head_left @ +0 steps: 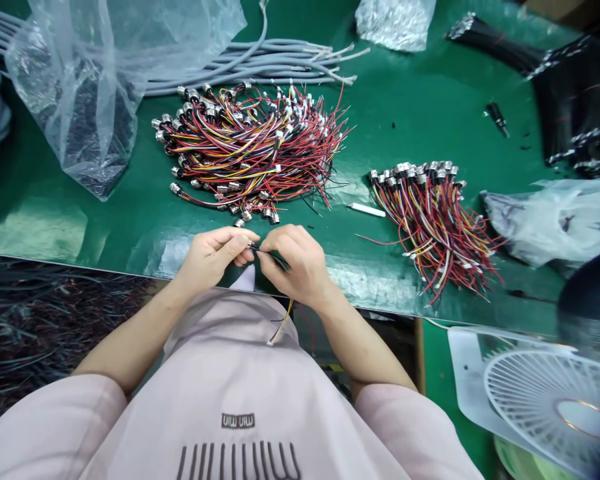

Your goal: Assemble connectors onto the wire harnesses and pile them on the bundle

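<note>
Just over the table's front edge, my left hand (219, 255) pinches the metal connector end of a wire harness (254, 247). My right hand (296, 261) is closed on the same harness, on the black part beside the connector. Its thin wires, yellow, red and black, hang below my right hand and end in a small white plug (271, 343). Beyond my hands lies a large pile of similar harnesses (250, 147) with metal connectors. A smaller bundle of harnesses (435, 220) is off to the right, with a white pen-like tool (367, 210) beside it.
Grey cables (260, 63) and a clear plastic bag (87, 113) with dark parts lie at the back left. Black wire bundles (563, 93) and another plastic bag (540, 220) are on the right. A white fan (545, 393) stands low at the right, near the green table's edge.
</note>
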Motion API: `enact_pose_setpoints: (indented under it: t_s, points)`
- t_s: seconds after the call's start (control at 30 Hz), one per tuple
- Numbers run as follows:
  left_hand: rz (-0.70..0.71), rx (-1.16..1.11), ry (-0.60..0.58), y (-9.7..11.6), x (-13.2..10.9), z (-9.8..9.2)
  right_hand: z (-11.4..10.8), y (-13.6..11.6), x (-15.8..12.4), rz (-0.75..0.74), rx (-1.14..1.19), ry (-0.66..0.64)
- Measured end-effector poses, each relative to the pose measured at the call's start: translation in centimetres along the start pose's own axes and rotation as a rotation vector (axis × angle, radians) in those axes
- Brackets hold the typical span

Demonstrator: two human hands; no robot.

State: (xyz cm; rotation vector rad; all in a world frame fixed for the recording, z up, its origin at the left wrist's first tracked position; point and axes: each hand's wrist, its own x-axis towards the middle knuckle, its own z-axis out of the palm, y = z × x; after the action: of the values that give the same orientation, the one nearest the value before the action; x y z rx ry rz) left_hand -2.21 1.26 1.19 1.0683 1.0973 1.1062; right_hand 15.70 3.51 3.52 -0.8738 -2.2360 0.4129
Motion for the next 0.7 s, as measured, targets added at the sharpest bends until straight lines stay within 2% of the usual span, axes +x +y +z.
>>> enact_pose_setpoints:
  t_s: [0.2, 0.3, 0.5, 0.7]
  points:
    - [0.015, -0.039, -0.050, -0.7, -0.3, -0.6, -1.7, 0.0, -0.6, 0.460, 0.628, -0.093]
    - [0.016, -0.029, -0.085, -0.6, -0.3, -0.5, -1.8, 0.0, -0.9, 0.609, 0.810, -0.137]
    - [0.065, -0.013, -0.054, -0.4, -0.3, -0.2, -2.0, -0.1, -0.9, 0.690, 0.903, -0.157]
    - [0.037, 0.009, -0.052, -0.4, -0.3, -0.2, -2.7, 0.5, -0.5, 0.748, 1.044, -0.241]
